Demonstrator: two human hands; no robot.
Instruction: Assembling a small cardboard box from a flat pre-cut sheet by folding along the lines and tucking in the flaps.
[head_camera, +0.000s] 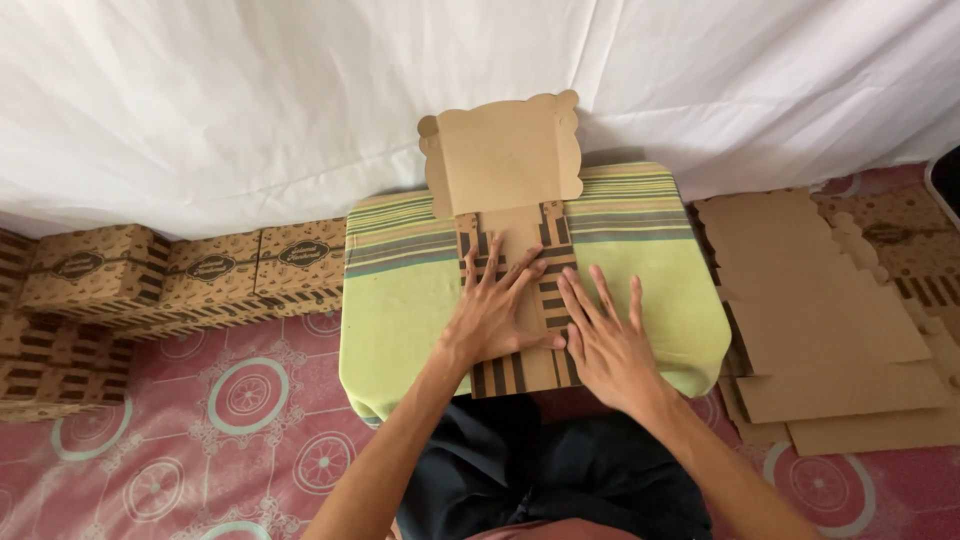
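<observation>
Both hands are lying flat, fingers spread and gripping nothing: the left hand (497, 312) is pressing on the striped brown cardboard box blank (512, 235), the right hand (607, 342) is resting on its right edge and partly on the green striped cushion (400, 290) beneath. The blank is lying along the cushion's middle, its plain scalloped flap standing up against the white cloth backdrop (250, 90). Folded printed cardboard boxes (160, 275) are sitting stacked at left; flat plain cardboard sheets (820, 310) are lying piled at right on the pink patterned mat (240, 410).

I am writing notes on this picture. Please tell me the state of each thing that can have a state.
Cardboard blank: partly folded, top flap raised.
Left hand: flat, pressing the blank.
Right hand: flat, pressing beside it.
Flat cardboard stack: unfolded.
Finished boxes: folded, closed.
</observation>
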